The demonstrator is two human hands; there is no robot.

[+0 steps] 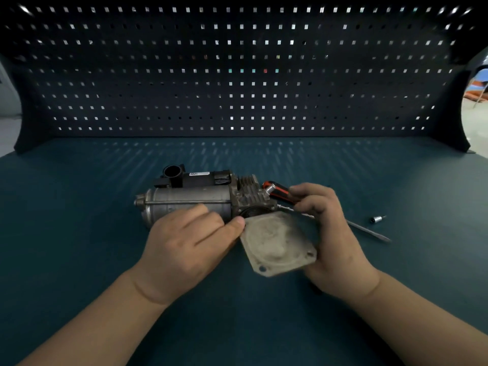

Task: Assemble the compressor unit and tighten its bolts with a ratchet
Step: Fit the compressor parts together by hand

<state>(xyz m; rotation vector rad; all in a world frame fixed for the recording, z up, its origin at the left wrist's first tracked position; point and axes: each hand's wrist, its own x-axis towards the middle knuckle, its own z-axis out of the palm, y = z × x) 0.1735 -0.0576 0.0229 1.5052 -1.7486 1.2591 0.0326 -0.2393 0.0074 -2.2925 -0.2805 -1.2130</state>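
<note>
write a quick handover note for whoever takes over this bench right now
Left hand grips the compressor motor body, thumb on the cover plate.
Right hand holds that plate's right edge, tilted, not yet seated.
Screwdriver lies behind the right hand; socket to its right on the bench.
Done: no bolts in plate.
Left: seat plate, fit bolts, tighten; no ratchet or bolts in view.

In front of me lies a dark teal bench top (79,207); behind it stands a black perforated metal back panel (184,101), light glinting through its square holes. Past its right end I see pale, bright floor (479,128).
</note>
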